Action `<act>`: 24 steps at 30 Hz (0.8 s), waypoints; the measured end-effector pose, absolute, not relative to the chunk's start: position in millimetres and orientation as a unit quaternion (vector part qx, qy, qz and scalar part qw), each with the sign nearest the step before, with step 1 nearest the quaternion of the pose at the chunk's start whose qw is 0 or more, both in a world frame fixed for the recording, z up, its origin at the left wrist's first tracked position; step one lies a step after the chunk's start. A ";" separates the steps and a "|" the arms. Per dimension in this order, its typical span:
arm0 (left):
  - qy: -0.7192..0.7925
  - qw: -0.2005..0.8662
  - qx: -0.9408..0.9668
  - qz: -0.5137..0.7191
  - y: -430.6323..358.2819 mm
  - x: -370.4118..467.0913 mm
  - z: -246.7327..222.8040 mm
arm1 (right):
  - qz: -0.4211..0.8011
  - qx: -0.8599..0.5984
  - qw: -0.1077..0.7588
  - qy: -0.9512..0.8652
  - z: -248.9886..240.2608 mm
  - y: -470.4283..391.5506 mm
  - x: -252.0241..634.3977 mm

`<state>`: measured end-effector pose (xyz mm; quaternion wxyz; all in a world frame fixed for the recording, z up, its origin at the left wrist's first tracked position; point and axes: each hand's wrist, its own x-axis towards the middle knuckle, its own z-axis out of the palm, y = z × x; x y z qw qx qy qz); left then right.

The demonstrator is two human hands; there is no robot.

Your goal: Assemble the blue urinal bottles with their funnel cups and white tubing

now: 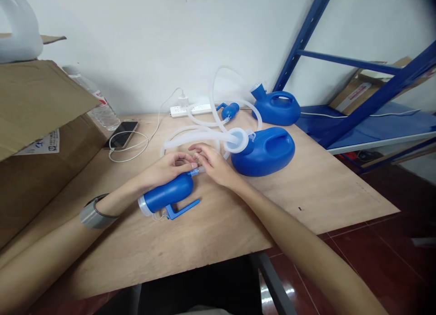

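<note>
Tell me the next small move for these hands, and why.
Perhaps press the clear tube toward the nozzle with the right hand, the left hand steadying the nearest blue bottle: both hands are at this joint, tube and nozzle line up, and I can't tell whether it is fully seated.

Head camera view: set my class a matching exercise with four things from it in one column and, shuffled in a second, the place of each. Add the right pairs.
Things
1. Phone
2. Power strip
3. Grey wristband
4. Blue cylinder with a pale end

Places
A. At the back of the wooden table, near the wall, with a white plug in it
B. Lying on its side, just on the near side of the left hand
C. Just right of the cardboard box
D. Around the left forearm

Right pairs: 1-C, 2-A, 3-D, 4-B
</note>
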<state>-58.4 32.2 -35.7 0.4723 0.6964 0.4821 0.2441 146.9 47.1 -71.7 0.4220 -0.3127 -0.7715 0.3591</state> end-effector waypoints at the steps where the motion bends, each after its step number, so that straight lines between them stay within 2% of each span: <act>1: 0.474 0.468 0.707 0.238 32.1 -57.8 -35.9 | 0.356 -0.313 0.421 -0.773 -71.6 46.8 147.0; 10: 0.433 0.408 0.767 0.240 30.4 -54.1 -33.0 | 0.368 -0.319 0.430 -0.760 -72.6 46.4 143.7; 17: 0.435 0.337 0.798 0.245 27.5 -52.8 -31.4 | 0.328 -0.342 0.420 -0.774 -67.4 42.9 141.7; 20: 0.439 0.327 0.799 0.249 28.5 -54.5 -33.4 | 0.269 -0.341 0.356 -0.827 -38.9 30.9 149.6; 22: 0.441 0.327 0.798 0.248 28.3 -55.2 -33.2 | 0.235 -0.325 0.277 -0.873 -15.2 8.5 162.7; 24: 0.443 0.331 0.796 0.245 27.4 -55.2 -32.4 | 0.252 -0.282 0.227 -0.898 -0.7 -31.0 183.6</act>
